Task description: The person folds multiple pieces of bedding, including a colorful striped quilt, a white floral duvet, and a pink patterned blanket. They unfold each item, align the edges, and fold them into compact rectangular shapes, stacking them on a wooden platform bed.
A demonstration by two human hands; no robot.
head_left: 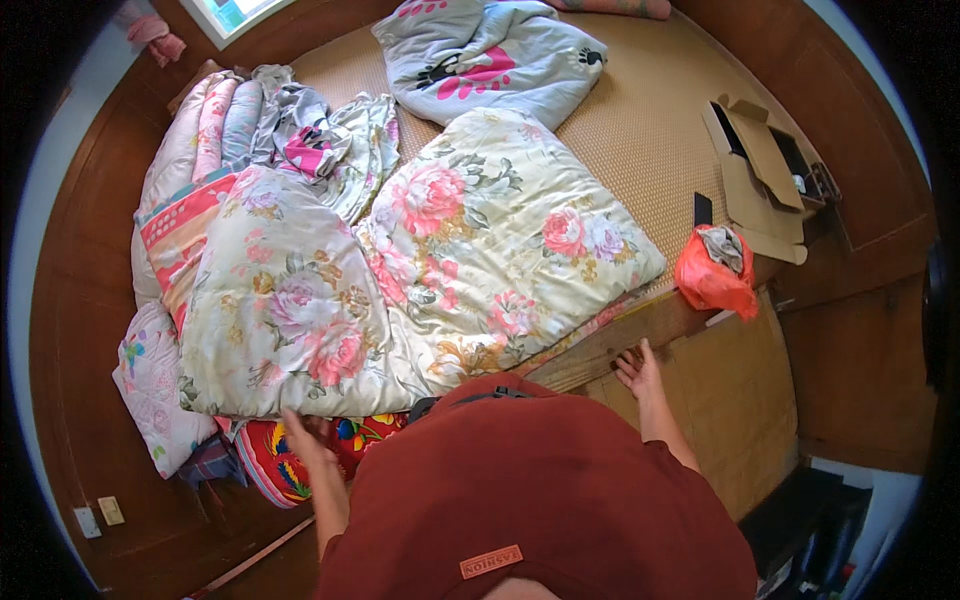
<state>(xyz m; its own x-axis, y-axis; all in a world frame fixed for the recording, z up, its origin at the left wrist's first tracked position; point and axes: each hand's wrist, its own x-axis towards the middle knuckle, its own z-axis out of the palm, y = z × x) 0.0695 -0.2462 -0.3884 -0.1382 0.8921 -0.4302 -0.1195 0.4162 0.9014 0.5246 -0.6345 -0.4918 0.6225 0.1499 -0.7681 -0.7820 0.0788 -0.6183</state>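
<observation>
A cream quilt (500, 230) with pink and purple flowers lies across the bed in front of me, with a fold or seam running down its middle. Its left part (290, 290) reaches to the near left edge. There my left hand (308, 440) is beside the quilt's lower border, fingers stretched and partly blurred, over a red patterned cloth (270, 455). I cannot tell whether it touches the quilt. Off to the right, my right hand (641, 372) hangs with its fingers apart above the bed's wooden edge, holding nothing.
Rolled bedding (205, 130) and a crumpled sheet (305, 140) lie at the left. A grey quilt with paw prints (500, 65) sits at the back. An opened cardboard box (760, 180), a dark phone-like slab (703, 209) and a red plastic bag (715, 270) are on the right.
</observation>
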